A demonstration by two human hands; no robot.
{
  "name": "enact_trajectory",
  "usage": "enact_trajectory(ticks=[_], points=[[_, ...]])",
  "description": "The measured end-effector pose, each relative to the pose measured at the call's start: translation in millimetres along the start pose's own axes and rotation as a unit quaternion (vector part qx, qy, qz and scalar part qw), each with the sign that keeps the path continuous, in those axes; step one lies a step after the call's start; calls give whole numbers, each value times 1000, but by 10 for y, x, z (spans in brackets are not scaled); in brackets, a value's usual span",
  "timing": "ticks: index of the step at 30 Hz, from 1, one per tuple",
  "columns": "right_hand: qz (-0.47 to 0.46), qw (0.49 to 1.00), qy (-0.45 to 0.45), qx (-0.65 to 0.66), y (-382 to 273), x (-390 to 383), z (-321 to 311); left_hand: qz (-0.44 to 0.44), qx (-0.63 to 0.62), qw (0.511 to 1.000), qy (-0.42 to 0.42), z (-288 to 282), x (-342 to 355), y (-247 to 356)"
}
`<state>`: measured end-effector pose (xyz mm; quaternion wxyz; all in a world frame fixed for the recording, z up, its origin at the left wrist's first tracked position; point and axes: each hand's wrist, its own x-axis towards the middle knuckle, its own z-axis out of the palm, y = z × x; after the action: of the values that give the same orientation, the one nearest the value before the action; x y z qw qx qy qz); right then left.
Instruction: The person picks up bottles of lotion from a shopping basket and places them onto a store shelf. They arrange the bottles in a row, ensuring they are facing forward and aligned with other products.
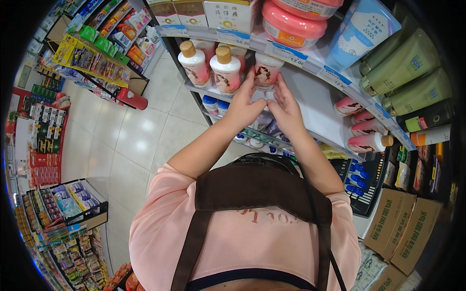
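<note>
On the shelf before me stands a pink and white lotion bottle with a figure printed on it. The price strip above covers its top. My left hand touches its left side and my right hand its right side. Both hands hold it between straight fingers, the thumbs meeting in front. Just left stand two similar lotion bottles with gold caps, a nearer bottle and a farther-left bottle. More pink containers show partly behind them.
Pink jars, a light blue tube and green tubes fill the upper shelf. Pink bottles lie at the right. A black basket and cardboard boxes are lower right. A red cylinder is left, across the tiled floor.
</note>
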<state>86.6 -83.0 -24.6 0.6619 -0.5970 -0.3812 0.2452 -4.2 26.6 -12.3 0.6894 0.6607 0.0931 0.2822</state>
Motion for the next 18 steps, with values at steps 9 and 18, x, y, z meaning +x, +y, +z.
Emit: enact_trajectory(ticks=[9,18], points=[[1,1000,2,-1,-23,-31,21,14,19,1000,1,-12,-33,-30],[16,999,31,-15,-129,-243,-198,24,76,995,-53,-33,-350,-4]])
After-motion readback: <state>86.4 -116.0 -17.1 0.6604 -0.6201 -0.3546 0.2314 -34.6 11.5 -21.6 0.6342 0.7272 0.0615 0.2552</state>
